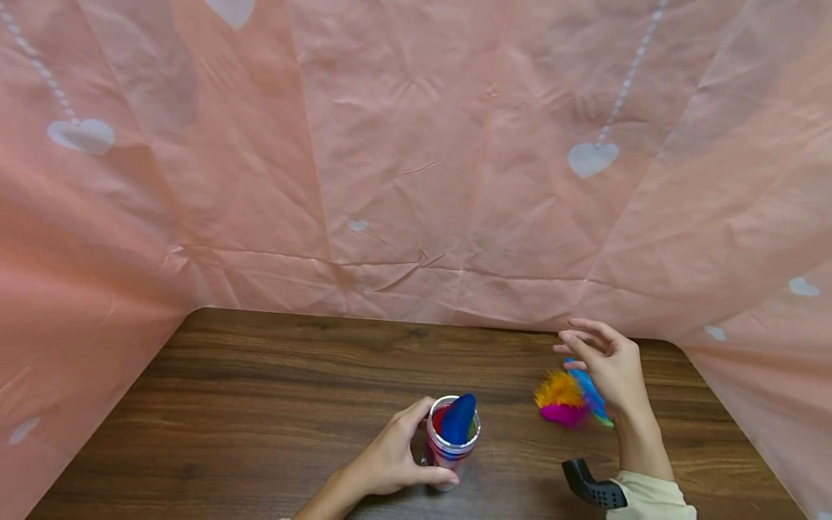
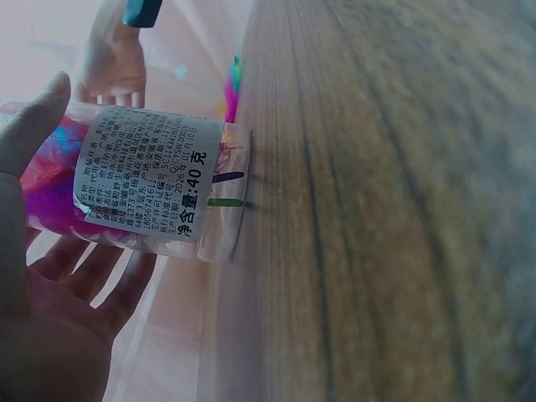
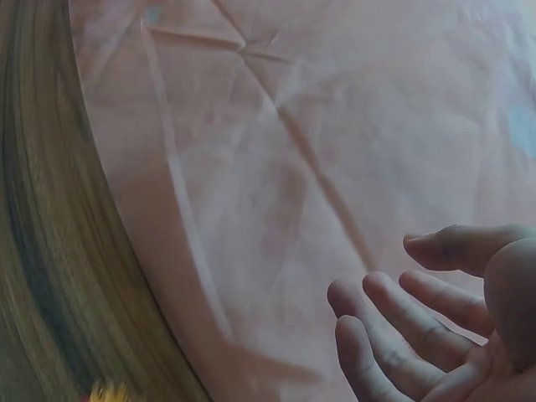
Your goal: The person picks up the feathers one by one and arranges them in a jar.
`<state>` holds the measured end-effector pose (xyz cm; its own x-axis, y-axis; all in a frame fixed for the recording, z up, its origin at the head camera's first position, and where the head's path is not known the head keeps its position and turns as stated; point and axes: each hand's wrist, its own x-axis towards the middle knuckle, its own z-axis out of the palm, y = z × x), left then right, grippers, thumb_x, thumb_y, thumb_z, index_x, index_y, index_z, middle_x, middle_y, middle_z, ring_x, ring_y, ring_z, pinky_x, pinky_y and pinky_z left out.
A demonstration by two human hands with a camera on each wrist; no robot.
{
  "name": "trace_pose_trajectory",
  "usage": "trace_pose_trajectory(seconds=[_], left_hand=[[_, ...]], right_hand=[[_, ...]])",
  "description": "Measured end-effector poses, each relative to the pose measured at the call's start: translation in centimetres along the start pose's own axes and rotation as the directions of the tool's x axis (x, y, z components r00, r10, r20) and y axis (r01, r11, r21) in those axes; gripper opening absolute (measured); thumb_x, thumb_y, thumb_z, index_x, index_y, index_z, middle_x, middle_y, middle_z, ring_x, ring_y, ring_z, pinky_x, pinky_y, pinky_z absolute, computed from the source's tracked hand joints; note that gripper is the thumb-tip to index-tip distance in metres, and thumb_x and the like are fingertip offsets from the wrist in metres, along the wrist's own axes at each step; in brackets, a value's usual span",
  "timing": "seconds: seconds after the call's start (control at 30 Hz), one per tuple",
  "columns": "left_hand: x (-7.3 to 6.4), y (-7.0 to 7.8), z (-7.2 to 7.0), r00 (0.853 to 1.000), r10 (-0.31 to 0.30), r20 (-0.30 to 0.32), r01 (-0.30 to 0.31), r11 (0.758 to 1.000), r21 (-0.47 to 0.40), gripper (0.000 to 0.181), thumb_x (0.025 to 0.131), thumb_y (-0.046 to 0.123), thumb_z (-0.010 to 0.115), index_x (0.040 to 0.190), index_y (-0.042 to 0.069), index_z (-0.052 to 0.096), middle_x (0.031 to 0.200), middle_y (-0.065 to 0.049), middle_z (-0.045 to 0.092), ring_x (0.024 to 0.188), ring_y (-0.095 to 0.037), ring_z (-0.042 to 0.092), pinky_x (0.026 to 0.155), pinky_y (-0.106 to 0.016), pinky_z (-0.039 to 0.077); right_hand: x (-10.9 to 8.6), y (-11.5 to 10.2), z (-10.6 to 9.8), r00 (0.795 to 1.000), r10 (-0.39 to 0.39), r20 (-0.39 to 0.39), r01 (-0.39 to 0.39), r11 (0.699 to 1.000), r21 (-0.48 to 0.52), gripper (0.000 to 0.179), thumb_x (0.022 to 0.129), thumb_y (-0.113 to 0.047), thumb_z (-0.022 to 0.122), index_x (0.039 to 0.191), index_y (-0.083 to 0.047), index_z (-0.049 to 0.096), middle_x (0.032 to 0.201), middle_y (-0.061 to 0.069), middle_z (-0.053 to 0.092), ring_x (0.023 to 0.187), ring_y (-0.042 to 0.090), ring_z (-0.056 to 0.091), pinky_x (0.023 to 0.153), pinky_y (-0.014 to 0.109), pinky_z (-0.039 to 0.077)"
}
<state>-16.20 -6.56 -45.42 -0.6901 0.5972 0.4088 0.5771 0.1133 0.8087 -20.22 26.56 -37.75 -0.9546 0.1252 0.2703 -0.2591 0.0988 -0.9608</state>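
Note:
A clear plastic jar (image 1: 448, 455) with a white printed label (image 2: 142, 172) stands upright on the table, packed with colourful feathers. One dark blue feather (image 1: 458, 419) pokes up out of its open mouth. My left hand (image 1: 396, 451) grips the jar from the left, thumb on the near side and fingers round the far side. Above a small pile of loose feathers, orange (image 1: 559, 390), magenta (image 1: 564, 414) and blue (image 1: 588, 390), hovers my right hand (image 1: 611, 365). Its fingers are relaxed and spread a little, with nothing between them, as the right wrist view also shows.
The brown wooden table (image 1: 260, 404) has rounded far corners. Pink cloth (image 1: 403, 159) printed with pale hearts hangs behind it and along both sides. A black curved device (image 1: 591, 487) sits at my right wrist, by the pale sleeve.

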Motion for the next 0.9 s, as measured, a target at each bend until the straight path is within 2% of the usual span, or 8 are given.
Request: trace_pose_trajectory(seconds=[0.2, 0.3, 0.43, 0.53, 0.63, 0.7, 0.83, 0.9], left_hand=[[0.0, -0.3, 0.0, 0.999, 0.042, -0.006, -0.042, 0.999, 0.025, 0.069, 0.077, 0.019, 0.094, 0.133, 0.012, 0.055, 0.121, -0.002, 0.068, 0.107, -0.007, 0.065, 0.094, -0.029, 0.056], [0.0, -0.3, 0.0, 0.999, 0.046, -0.005, -0.046, 0.998, 0.031, 0.069, 0.077, 0.019, 0.094, 0.133, 0.012, 0.055, 0.121, -0.001, 0.068, 0.107, -0.007, 0.065, 0.094, -0.029, 0.056], [0.0, -0.3, 0.0, 0.999, 0.04, 0.0, -0.04, 0.999, 0.026, 0.069, 0.078, 0.02, 0.094, 0.133, 0.012, 0.055, 0.121, -0.001, 0.068, 0.107, -0.006, 0.065, 0.094, -0.029, 0.056], [0.0, -0.3, 0.0, 0.999, 0.038, 0.003, -0.038, 0.999, 0.018, 0.068, 0.078, 0.02, 0.093, 0.133, 0.013, 0.054, 0.121, -0.001, 0.068, 0.107, -0.006, 0.065, 0.094, -0.029, 0.056], [0.0, -0.3, 0.0, 0.999, 0.039, 0.006, -0.039, 0.999, 0.011, 0.068, 0.078, 0.019, 0.093, 0.133, 0.012, 0.054, 0.121, -0.002, 0.068, 0.107, -0.007, 0.065, 0.094, -0.029, 0.056], [0.0, -0.3, 0.0, 0.999, 0.038, 0.007, -0.038, 0.999, 0.007, 0.068, 0.078, 0.019, 0.093, 0.133, 0.013, 0.054, 0.121, -0.002, 0.068, 0.108, -0.007, 0.065, 0.095, -0.029, 0.056], [0.0, -0.3, 0.0, 0.999, 0.041, 0.007, -0.041, 0.999, 0.005, 0.068, 0.078, 0.018, 0.093, 0.133, 0.012, 0.054, 0.121, -0.002, 0.068, 0.108, -0.007, 0.065, 0.095, -0.029, 0.056], [0.1, -0.3, 0.0, 0.999, 0.044, 0.007, -0.044, 0.999, 0.006, 0.067, 0.078, 0.018, 0.093, 0.133, 0.012, 0.054, 0.121, -0.002, 0.068, 0.108, -0.007, 0.065, 0.094, -0.029, 0.056]], right_hand=[[0.2, 1.0, -0.6, 0.999, 0.036, -0.028, -0.037, 0.998, -0.055, 0.015, 0.1, -0.009, 0.068, 0.11, -0.02, 0.072, 0.089, -0.014, 0.076, 0.077, 0.005, 0.075, 0.066, 0.024, 0.061], [0.4, 1.4, -0.9, 0.997, 0.06, -0.048, -0.066, 0.989, -0.131, 0.014, 0.1, -0.01, 0.069, 0.114, -0.008, 0.071, 0.087, -0.017, 0.075, 0.077, 0.003, 0.074, 0.066, 0.025, 0.061], [0.5, 2.0, -1.1, 0.996, 0.057, -0.076, -0.075, 0.961, -0.268, 0.024, 0.099, -0.008, 0.07, 0.117, 0.007, 0.067, 0.086, -0.015, 0.075, 0.076, 0.0, 0.071, 0.066, 0.025, 0.061], [0.5, 2.6, -1.3, 0.996, 0.019, -0.087, -0.055, 0.904, -0.424, 0.023, 0.097, -0.006, 0.073, 0.115, 0.007, 0.07, 0.09, -0.001, 0.078, 0.074, -0.006, 0.067, 0.066, 0.018, 0.058], [0.5, 3.1, -1.5, 0.997, -0.025, -0.08, -0.027, 0.809, -0.587, 0.021, 0.093, -0.004, 0.077, 0.112, 0.005, 0.073, 0.097, 0.014, 0.078, 0.074, -0.008, 0.065, 0.066, 0.009, 0.05], [0.5, 3.5, -1.6, 0.996, -0.047, -0.07, -0.011, 0.754, -0.657, 0.02, 0.09, -0.003, 0.079, 0.108, 0.004, 0.074, 0.097, 0.019, 0.078, 0.075, 0.0, 0.07, 0.065, 0.007, 0.046], [0.6, 4.2, -1.8, 0.998, -0.045, -0.042, 0.002, 0.708, -0.706, 0.021, 0.088, 0.0, 0.079, 0.107, 0.005, 0.074, 0.092, 0.021, 0.077, 0.081, 0.029, 0.076, 0.062, 0.014, 0.048], [0.6, 4.5, -1.9, 0.999, -0.027, -0.033, -0.005, 0.699, -0.715, 0.021, 0.087, -0.001, 0.079, 0.107, 0.006, 0.073, 0.091, 0.021, 0.077, 0.084, 0.036, 0.076, 0.062, 0.017, 0.049]])
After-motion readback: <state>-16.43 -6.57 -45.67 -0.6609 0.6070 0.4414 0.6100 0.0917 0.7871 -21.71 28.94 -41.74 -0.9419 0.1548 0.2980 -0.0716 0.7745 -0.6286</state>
